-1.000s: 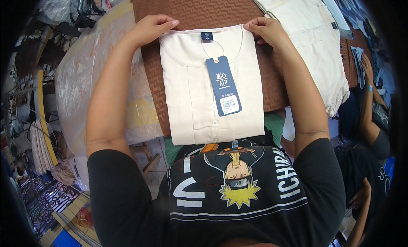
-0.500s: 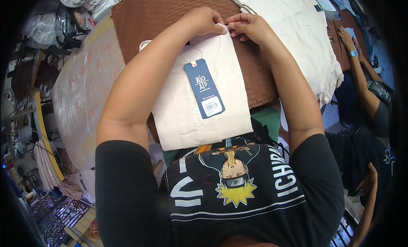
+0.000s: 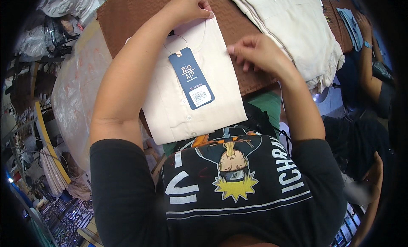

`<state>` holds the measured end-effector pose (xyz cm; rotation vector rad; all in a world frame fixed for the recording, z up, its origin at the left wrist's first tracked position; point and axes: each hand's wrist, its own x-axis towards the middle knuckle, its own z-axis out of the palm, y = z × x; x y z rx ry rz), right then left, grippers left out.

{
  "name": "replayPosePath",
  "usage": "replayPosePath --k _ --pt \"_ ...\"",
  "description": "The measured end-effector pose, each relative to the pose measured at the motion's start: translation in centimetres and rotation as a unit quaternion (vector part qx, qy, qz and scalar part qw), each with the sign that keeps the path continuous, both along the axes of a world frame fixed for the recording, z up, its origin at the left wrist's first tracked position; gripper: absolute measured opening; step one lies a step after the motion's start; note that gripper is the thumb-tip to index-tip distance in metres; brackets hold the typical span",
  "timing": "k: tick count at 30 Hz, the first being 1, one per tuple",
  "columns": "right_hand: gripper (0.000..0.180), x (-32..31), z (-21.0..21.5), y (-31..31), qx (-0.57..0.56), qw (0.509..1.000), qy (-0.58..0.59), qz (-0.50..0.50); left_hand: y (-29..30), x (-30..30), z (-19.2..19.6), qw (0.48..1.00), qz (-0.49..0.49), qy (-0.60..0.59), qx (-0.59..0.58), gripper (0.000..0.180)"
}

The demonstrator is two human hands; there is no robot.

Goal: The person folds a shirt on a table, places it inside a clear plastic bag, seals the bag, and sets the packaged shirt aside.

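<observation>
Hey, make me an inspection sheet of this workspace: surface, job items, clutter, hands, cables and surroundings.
Surface: brown textured cover, partly hidden.
Job items: folded cream shirt, buttoned front up, lying at a slant; blue hang tag on its front.
Clutter: stack of cream garments at right, uneven along its near end.
Left hand: pinches the shirt's top edge near its right corner.
Right hand: beside the shirt's right edge, fingers loosely curled, nothing seen in grip; contact unclear.
Cables: nothing seen clearly.
Surroundings: clear plastic sheeting at left; far right, a co-worker's hand near a folded blue cloth.
</observation>
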<state>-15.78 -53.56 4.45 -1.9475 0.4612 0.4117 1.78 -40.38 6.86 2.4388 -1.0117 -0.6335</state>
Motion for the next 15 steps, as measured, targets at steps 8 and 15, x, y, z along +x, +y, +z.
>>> replayPosePath --k 8,15 --pt "0.029 -3.2 -0.7 3.0 0.039 0.997 -0.053 -0.035 -0.5 2.0 -2.6 0.995 -0.057 -0.084 -0.017 0.02" --pt "0.024 -2.8 -0.5 2.6 0.093 0.995 0.005 -0.035 3.3 -0.1 0.7 0.981 0.036 -0.098 -0.166 0.025"
